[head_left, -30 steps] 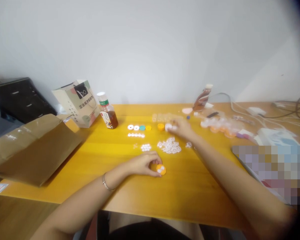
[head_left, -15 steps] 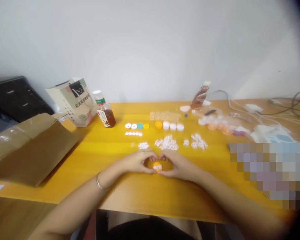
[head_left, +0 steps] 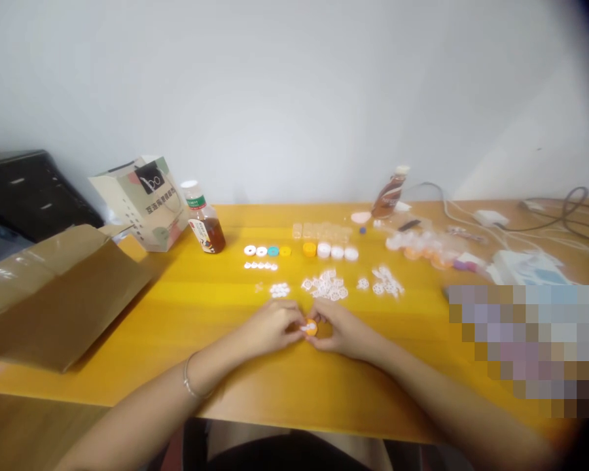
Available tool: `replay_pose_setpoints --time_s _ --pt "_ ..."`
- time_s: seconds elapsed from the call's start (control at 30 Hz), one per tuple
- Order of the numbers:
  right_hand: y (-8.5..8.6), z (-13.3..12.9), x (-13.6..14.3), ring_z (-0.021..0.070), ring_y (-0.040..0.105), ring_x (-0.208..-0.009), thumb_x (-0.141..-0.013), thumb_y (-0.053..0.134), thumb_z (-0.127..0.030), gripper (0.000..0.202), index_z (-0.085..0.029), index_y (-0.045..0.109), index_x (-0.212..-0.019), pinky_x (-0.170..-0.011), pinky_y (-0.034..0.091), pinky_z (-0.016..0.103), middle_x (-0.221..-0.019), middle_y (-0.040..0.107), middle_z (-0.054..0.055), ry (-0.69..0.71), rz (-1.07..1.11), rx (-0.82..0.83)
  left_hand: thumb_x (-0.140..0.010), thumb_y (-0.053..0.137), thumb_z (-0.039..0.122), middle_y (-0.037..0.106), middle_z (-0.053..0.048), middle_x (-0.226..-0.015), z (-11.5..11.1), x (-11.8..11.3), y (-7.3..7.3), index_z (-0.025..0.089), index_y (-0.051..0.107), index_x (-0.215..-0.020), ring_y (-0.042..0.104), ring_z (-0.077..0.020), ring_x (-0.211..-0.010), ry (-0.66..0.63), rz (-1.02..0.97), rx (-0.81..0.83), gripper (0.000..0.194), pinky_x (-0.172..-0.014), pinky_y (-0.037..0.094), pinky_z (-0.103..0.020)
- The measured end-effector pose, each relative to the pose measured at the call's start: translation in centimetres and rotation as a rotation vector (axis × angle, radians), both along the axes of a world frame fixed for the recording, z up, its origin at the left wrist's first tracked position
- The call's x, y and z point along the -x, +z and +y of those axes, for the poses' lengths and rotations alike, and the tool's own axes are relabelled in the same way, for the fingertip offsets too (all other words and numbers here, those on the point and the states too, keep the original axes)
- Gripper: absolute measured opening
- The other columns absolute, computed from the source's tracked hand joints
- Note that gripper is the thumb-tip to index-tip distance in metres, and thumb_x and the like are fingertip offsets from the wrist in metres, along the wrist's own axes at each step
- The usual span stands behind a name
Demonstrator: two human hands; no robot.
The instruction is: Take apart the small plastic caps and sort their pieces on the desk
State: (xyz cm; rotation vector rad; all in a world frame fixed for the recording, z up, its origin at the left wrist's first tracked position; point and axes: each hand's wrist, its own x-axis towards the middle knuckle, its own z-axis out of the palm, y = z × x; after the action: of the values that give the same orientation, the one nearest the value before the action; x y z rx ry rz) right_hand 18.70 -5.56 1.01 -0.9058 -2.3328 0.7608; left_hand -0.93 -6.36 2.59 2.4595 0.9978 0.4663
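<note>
A small round orange piece point(head_left: 313, 329), like a cap or disc, is held just above or on the table between my hands. My right hand point(head_left: 344, 328) curls around it from the right, thumb and fingers gripping its edge. From the left, my left hand point(head_left: 275, 328) pinches a small white piece point(head_left: 305, 326) that lies against the orange one's top; its exact shape is too small to tell. Beyond the hands are a cluster of small white pieces point(head_left: 279, 290), a pile of white gear-like pieces point(head_left: 325, 285) and another white pile point(head_left: 387, 281).
Rows of coloured discs point(head_left: 273, 251) and round caps point(head_left: 324, 250) lie farther back, before clear boxes point(head_left: 319, 231). A tea-coloured bottle point(head_left: 209, 229), a paper bag point(head_left: 152, 203) and a cardboard box point(head_left: 69, 307) stand left. Right are another bottle point(head_left: 390, 194), plastic bags point(head_left: 422, 245) and cables point(head_left: 569, 209).
My left hand has moved in from a loose curve to a pinch at the orange piece. My right hand has closed more tightly around it. The view has shifted slightly.
</note>
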Motion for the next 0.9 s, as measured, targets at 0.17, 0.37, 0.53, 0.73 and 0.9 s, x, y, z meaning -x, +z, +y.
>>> replay_pose_setpoints --time_s 0.17,0.37,0.53,0.73,0.9 --pt "0.0 -0.1 0.2 0.0147 0.051 -0.069 -0.065 0.061 -0.015 0.016 -0.020 0.049 -0.074 -0.062 0.041 0.026 -0.071 0.055 -0.001 -0.018 0.003 0.012 -0.082 0.053 0.027 0.061 -0.003 -0.078 -0.5 -0.6 -0.4 0.016 0.061 -0.080 0.056 -0.0139 -0.071 0.146 -0.029 0.095 0.014 -0.063 0.042 -0.024" --pt "0.1 -0.3 0.4 0.0143 0.051 -0.067 -0.063 0.060 -0.013 0.018 -0.020 0.048 -0.074 -0.061 0.041 0.026 -0.070 0.055 -0.001 -0.035 -0.006 0.015 -0.075 0.058 0.023 0.062 -0.002 -0.071 -0.2 -1.0 -0.8 0.015 0.060 -0.073 0.054 -0.0129 -0.063 0.237 0.014 0.110 0.008 -0.056 0.038 -0.022" --pt "0.2 -0.4 0.6 0.0142 0.052 -0.067 -0.061 0.059 -0.011 0.019 -0.020 0.048 -0.073 -0.061 0.041 0.026 -0.071 0.057 -0.001 -0.035 -0.014 0.018 -0.069 0.061 0.020 0.063 -0.002 -0.070 0.0 -1.3 -0.9 0.015 0.060 -0.069 0.056 -0.0135 -0.063 0.225 0.045 0.049 0.004 -0.057 0.038 -0.022" --pt "0.3 -0.5 0.8 0.0148 0.052 -0.067 -0.060 0.061 -0.012 0.019 -0.020 0.049 -0.073 -0.061 0.042 0.026 -0.070 0.057 -0.001 -0.048 0.005 0.010 -0.073 0.062 0.030 0.064 -0.001 -0.066 0.4 -1.2 -0.8 0.016 0.063 -0.069 0.056 -0.0137 -0.060 0.228 0.036 0.111 0.014 -0.053 0.036 -0.023" --pt "0.2 -0.5 0.9 0.0146 0.052 -0.067 -0.061 0.059 -0.012 0.017 -0.020 0.049 -0.072 -0.061 0.042 0.026 -0.071 0.057 -0.001 -0.031 0.004 0.012 -0.073 0.060 0.025 0.065 -0.002 -0.066 0.5 -1.0 -0.7 0.017 0.064 -0.069 0.057 -0.0157 -0.062 0.221 0.106 0.049 0.010 -0.054 0.036 -0.024"
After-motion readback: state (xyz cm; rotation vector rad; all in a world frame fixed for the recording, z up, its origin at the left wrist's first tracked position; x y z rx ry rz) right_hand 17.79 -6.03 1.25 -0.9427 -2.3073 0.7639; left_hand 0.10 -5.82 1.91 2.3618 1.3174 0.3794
